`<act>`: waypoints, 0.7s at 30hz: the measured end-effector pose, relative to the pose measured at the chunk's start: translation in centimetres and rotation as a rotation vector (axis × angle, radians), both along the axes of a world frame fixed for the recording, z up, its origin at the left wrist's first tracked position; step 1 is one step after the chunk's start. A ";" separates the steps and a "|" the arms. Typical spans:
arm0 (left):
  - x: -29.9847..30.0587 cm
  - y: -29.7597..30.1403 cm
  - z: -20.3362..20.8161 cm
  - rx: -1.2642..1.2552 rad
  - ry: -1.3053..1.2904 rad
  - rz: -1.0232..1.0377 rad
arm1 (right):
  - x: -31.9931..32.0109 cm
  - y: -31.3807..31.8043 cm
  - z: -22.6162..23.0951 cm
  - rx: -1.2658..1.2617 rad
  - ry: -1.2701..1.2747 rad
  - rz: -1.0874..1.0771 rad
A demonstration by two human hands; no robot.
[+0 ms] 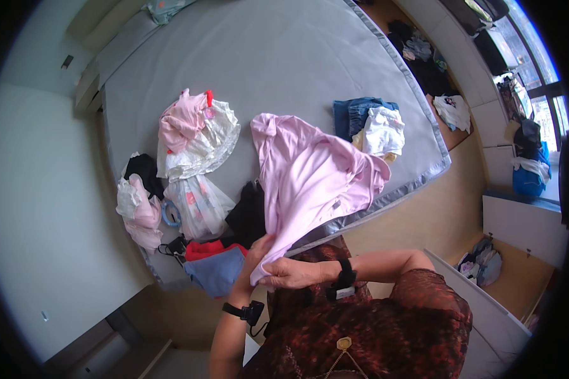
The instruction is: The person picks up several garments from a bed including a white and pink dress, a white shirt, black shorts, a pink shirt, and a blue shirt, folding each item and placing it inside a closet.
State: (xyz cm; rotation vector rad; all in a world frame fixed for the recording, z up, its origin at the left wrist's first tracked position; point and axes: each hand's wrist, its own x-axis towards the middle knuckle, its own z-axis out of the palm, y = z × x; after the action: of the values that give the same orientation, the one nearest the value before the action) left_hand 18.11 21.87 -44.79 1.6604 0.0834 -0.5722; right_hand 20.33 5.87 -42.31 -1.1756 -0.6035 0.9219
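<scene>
A pale pink long-sleeved top (316,167) lies spread over the front part of the bed, one sleeve pulled toward me past the edge. My right hand (291,273) is closed on the end of that sleeve, pinching the cloth. Against the same sleeve is my left hand (257,252), partly covered by it; its fingers are hidden. Close to the left hand, a folded blue garment (215,273) and a red one (203,248) sit at the bed's front edge. Dark clothing (246,211) lies just beyond them, beside the pink top.
The bed (278,57) has a grey cover. On its left lie a white skirt with pink cloth (196,136), a sheer white garment (199,205) and a pink-and-white bundle (139,211). Folded jeans and white clothes (382,129) lie right. An open drawer (512,284) stands at lower right.
</scene>
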 end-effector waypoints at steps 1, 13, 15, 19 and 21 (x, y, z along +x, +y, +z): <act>-0.8 0.7 -0.5 0.115 -0.119 -0.158 | 0.0 -0.2 1.2 0.067 0.056 0.087; -9.4 2.5 -4.5 0.683 0.445 -0.540 | 10.7 -1.4 -18.0 -0.687 0.041 -0.159; -11.1 2.4 -6.2 0.726 0.391 -0.512 | 12.0 0.7 -21.9 -0.716 0.186 -0.184; -13.4 1.6 -6.8 0.621 0.193 -0.394 | 14.3 6.5 -25.8 -0.426 0.643 -0.531; -15.6 0.9 -8.0 0.665 0.181 -0.400 | 15.4 8.7 -27.9 -0.289 0.676 -0.635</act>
State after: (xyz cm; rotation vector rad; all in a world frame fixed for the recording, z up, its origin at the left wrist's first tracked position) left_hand 2.55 22.76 -52.80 2.2877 0.0777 -1.0819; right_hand 35.78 14.61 -70.21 -1.1127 0.4455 0.7901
